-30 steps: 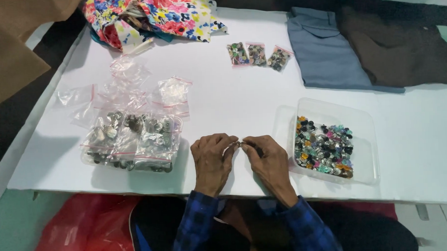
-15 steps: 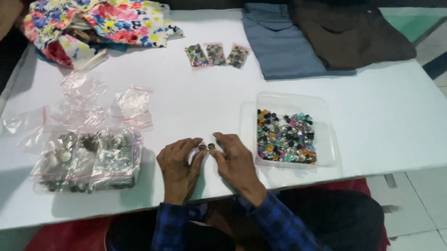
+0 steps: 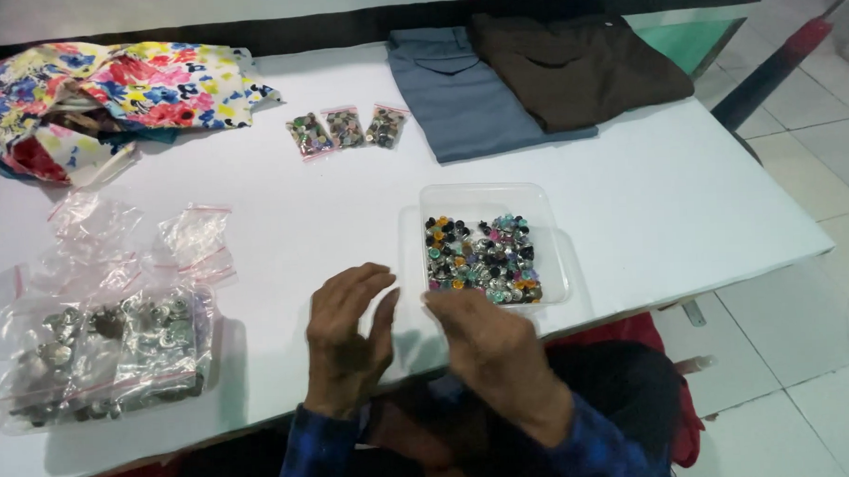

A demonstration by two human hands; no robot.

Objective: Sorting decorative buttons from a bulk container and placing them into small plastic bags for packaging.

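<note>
— What sits nearest the hands?

— A clear plastic tray (image 3: 546, 227) of mixed coloured buttons (image 3: 482, 260), touching the right hand (image 3: 489, 344). At left, a second tray (image 3: 108, 348) holds bagged grey buttons.

— And the hands?

— The left hand (image 3: 345, 337) is raised edge-on, fingers spread, empty. The right looks empty too, though blurred.

— Farther back?

— Three small filled bags (image 3: 345, 130), then folded trousers (image 3: 532, 80).

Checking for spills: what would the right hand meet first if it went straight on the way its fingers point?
Probably the clear tray of coloured buttons: the right hand points at its near edge, though depth is unclear.
</note>
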